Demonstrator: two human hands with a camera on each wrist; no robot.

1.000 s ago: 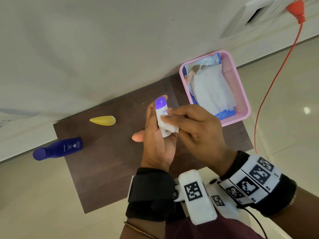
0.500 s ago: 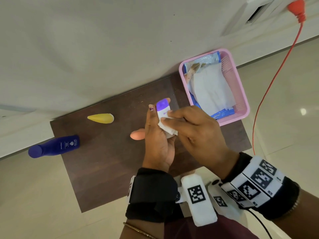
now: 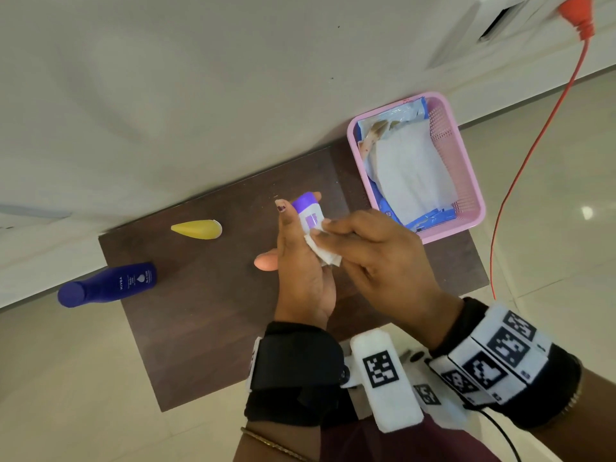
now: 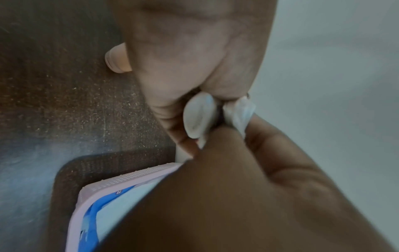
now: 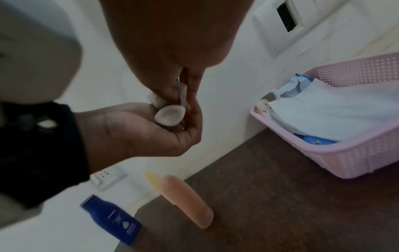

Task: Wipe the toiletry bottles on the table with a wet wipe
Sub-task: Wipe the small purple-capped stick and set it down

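Note:
My left hand (image 3: 300, 261) holds a small white bottle with a purple cap (image 3: 308, 211) upright above the dark table (image 3: 200, 328); its oval base (image 5: 170, 116) shows in the right wrist view and again as the bottle base (image 4: 199, 117) in the left wrist view. My right hand (image 3: 366, 248) pinches a folded white wet wipe (image 3: 325, 251) against the bottle's lower body. A blue Nivea bottle (image 3: 106, 284) stands at the table's left edge, a yellow bottle (image 3: 198, 229) at the back, and a peach bottle (image 3: 265, 261) just left of my left hand.
A pink basket (image 3: 466, 181) with a blue pack of wipes (image 3: 410, 175) sits at the table's back right corner against the wall. An orange cable (image 3: 533, 145) hangs from a wall socket on the right. Pale floor tiles surround the small table.
The wipe under my right fingers has slid down the bottle from near the cap to the lower body. The left hand keeps hold of the bottle.

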